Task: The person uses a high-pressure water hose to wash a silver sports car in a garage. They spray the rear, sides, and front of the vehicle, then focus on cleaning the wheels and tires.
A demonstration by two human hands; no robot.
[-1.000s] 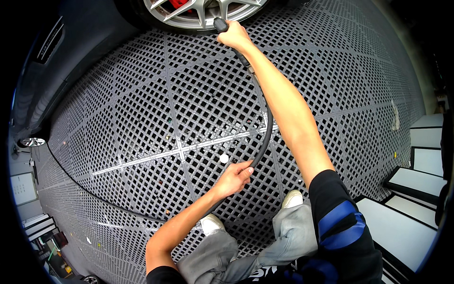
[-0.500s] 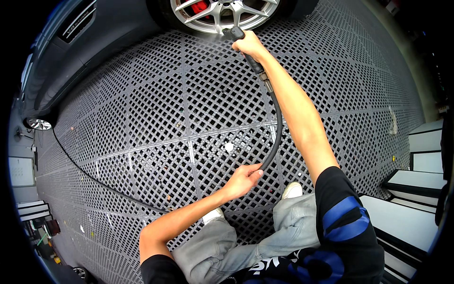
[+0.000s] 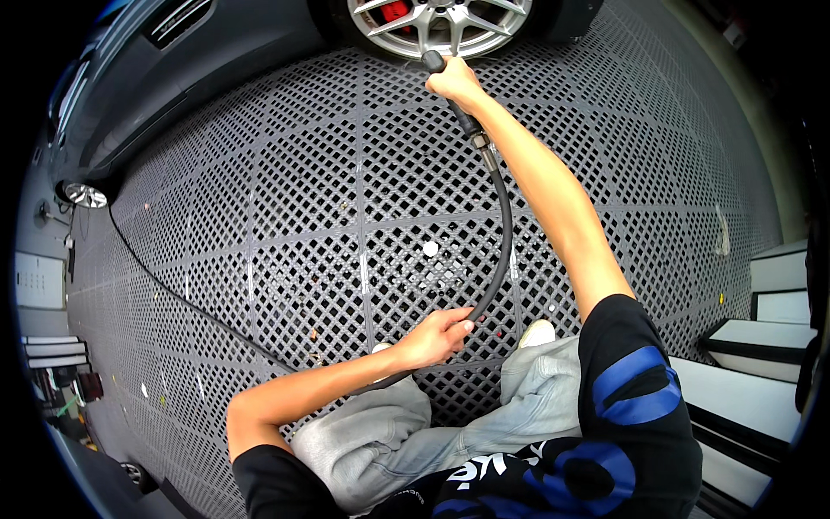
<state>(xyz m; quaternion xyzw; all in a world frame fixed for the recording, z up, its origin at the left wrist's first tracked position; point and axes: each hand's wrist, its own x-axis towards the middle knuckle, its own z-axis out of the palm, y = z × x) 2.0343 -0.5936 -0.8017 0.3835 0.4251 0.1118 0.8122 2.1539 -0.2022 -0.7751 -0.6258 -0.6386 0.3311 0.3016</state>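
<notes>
At the far left of the frame, one thin black cable (image 3: 181,298) is running down from the left edge across the grey lattice floor (image 3: 285,216) toward the lower centre. In the upper left, the dark body of one car (image 3: 199,60) is curving along the top edge.

Moving toward the centre, the person's left hand (image 3: 439,336) is sitting just below the middle of the frame, its forearm coming up from the lower left. Its grip is curling loosely around the lower bend of one thick black hose (image 3: 501,242), fingers wrapped over it and the thumb on top. From that hand the hose is arcing up and to the right, then bending back toward the top centre, where a metal fitting (image 3: 484,147) is joining it to a black handle.

Just right of the centre line at the top, the right hand (image 3: 451,82) is clenching that handle at the hose's upper end, the arm stretching fully out from the lower right. The black tip is sticking out above the fist, right beside one silver alloy wheel (image 3: 441,22) with a red brake part showing behind the spokes.

In the lower centre, two knees in grey trousers (image 3: 484,424) are bending over the floor, with one pale shoe toe (image 3: 538,333) showing.

At the right edge, several white steps (image 3: 761,346) are stacking up.
</notes>
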